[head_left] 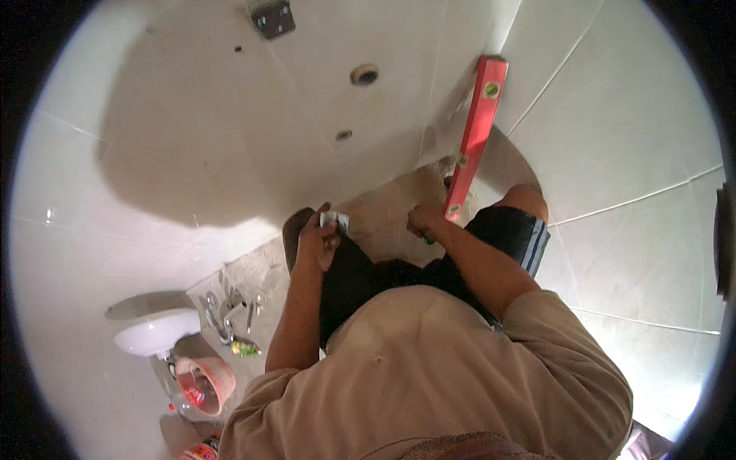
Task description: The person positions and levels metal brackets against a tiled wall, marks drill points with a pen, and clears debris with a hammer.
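Observation:
Above my left thigh, my left hand (313, 241) is closed on a small whitish piece (335, 221); its exact kind is too small to make out. My right hand (424, 220) is curled between my knees. A bit of something green (428, 241) shows just under its fingers, and the rest is hidden. To the right of that hand, a red spirit level (477, 138) leans upright into the tiled corner, its lower end close to my right forearm.
The tiled wall ahead has a round pipe hole (365, 74) and a dark socket box (274, 19). On the left stand a white basin-like fixture (157, 333) and a pink bucket (205, 383). Metal pipe fittings (228, 314) lie on the floor nearby.

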Demonstrator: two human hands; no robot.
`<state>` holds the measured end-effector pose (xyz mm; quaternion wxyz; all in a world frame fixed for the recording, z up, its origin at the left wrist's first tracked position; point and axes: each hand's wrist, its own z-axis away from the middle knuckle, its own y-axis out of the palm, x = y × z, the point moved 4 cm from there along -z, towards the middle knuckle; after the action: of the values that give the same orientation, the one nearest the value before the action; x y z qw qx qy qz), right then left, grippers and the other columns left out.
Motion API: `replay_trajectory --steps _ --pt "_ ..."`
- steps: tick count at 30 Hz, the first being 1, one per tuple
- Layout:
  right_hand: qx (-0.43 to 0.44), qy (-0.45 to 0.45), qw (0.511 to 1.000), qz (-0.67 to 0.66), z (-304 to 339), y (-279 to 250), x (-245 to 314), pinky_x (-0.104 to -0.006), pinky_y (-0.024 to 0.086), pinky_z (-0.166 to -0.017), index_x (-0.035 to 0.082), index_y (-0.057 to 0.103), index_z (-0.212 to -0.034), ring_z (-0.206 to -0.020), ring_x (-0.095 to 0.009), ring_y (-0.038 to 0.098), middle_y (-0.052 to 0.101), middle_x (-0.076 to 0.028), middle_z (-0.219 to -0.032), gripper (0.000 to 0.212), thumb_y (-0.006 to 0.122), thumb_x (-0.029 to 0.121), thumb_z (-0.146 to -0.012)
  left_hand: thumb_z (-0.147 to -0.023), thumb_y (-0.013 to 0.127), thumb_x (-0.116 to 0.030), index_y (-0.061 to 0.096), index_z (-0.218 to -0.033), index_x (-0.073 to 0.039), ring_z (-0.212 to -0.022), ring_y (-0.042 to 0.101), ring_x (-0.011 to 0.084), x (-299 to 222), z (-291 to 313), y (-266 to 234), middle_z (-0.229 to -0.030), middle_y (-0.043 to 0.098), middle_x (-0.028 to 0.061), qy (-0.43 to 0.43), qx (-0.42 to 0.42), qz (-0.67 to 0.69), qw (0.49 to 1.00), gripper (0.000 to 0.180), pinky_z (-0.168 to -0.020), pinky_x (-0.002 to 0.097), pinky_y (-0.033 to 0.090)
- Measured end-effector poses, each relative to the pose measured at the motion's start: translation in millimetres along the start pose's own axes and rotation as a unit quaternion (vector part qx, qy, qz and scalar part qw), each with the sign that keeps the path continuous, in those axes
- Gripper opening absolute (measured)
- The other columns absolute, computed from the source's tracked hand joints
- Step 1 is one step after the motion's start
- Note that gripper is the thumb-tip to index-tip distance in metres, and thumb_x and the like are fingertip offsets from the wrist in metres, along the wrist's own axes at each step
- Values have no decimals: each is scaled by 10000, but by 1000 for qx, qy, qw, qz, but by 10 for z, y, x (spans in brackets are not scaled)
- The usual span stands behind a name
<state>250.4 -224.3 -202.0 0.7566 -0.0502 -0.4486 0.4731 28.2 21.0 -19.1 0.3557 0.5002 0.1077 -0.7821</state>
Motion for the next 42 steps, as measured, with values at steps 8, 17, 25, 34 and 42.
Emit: replay_trajectory --steps 8,17,25,34,42 --pt "27 109 991 76 339 433 143 -449 590 -684 -82 702 -934 -859 -380 750 730 -274 -923 206 644 102 -860 -1043 614 -140 594 -1131 -26 -692 530 139 78 -143 -80 -956 609 60 -91 -3 106 990 145 -547 257 466" --pt "-88 30 976 196 -515 713 -1265 -489 593 -837 -51 702 -1100 -1006 -414 730 729 -274 -1063 285 681 118 -872 -1003 638 -42 594 -1226 42 -729 650 218 -225 -522 919 -1041 681 159 -69 42 61 995 243 -668 353 606" --pt "-91 25 984 153 -409 963 -649 -479 569 -887 24 668 -1203 -1057 -378 681 665 -212 -1153 355 744 132 -873 -984 647 -3 607 -1204 50 -795 715 256 -34 -501 951 -1025 702 176 -73 59 157 983 230 -719 387 644" --pt "-129 86 975 157 -438 778 -977 -474 520 -1004 75 687 -1198 -1194 -402 613 589 -207 -1290 416 800 189 -815 -988 697 -227 654 -1119 -34 -676 480 143 116 -760 1456 -942 638 33 -180 96 220 954 237 -591 286 465" --pt "-270 -23 962 38 57 -49 -256 -431 553 -691 55 701 -1065 -809 -339 696 689 -158 -905 268 744 257 -896 -953 749 -206 698 -1036 -65 -725 494 140 207 -839 1795 -910 605 7 -175 161 171 956 172 -611 298 446"
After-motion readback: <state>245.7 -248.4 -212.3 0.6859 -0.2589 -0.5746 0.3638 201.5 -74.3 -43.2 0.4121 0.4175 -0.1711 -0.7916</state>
